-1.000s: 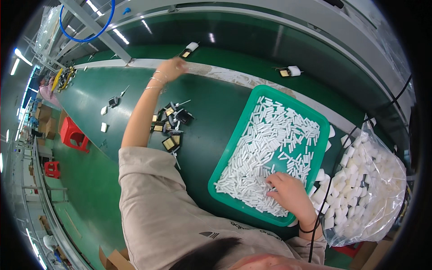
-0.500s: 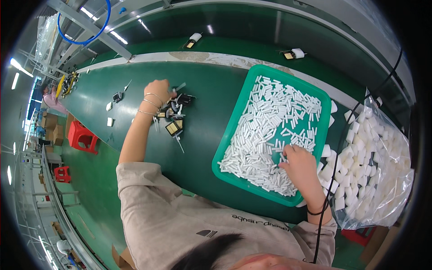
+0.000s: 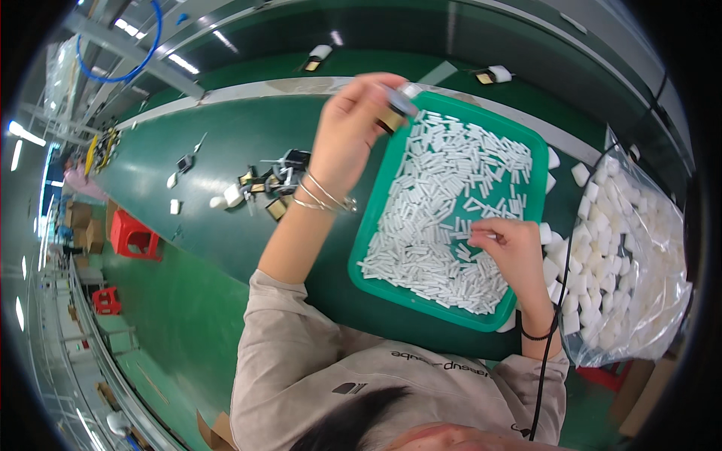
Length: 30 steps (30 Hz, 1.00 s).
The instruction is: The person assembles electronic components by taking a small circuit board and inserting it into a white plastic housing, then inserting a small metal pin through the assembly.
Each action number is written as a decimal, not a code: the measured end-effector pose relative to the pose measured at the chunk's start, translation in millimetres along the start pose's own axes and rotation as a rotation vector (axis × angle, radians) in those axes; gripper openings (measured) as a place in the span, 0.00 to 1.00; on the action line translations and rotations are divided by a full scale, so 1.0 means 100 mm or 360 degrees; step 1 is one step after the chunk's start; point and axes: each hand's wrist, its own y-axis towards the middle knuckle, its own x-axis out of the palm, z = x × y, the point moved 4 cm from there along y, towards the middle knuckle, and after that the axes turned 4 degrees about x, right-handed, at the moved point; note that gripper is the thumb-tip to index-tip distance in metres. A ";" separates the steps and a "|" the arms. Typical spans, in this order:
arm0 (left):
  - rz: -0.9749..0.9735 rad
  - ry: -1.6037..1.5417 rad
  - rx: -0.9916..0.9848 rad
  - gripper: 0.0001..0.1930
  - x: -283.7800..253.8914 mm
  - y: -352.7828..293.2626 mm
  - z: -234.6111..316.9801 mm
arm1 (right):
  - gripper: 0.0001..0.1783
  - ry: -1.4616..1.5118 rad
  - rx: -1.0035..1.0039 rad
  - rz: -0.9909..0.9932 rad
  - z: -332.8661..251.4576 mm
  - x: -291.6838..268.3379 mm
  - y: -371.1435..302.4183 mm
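We pinch the part (image 3: 392,119), probably light and stiff, best held by its sides, in our left hand (image 3: 350,124) near the tray's (image 3: 538,173) far left corner, while our right hand's (image 3: 508,242) fingertips bunch over tubes (image 3: 421,225), whether gripping 1 we cannot tell.

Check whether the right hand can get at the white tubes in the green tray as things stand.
Looks like yes: right hand is over the green tray, fingers by the loose white tubes, nothing seen blocking them. Left hand is near the tray's far left corner, out of the way.
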 end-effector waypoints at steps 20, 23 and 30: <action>-0.0437 0.1230 0.0307 0.15 0.79 -0.21 -0.10 | 0.22 0.1853 0.0512 -0.0061 0.11 -0.29 0.09; -0.0456 0.1201 0.0248 0.15 0.76 -0.20 -0.10 | 0.23 0.1840 0.0519 -0.0070 0.08 -0.30 0.08; -0.0576 0.1077 0.0167 0.15 0.76 -0.20 -0.12 | 0.29 0.1816 0.0485 -0.0102 0.09 -0.31 0.06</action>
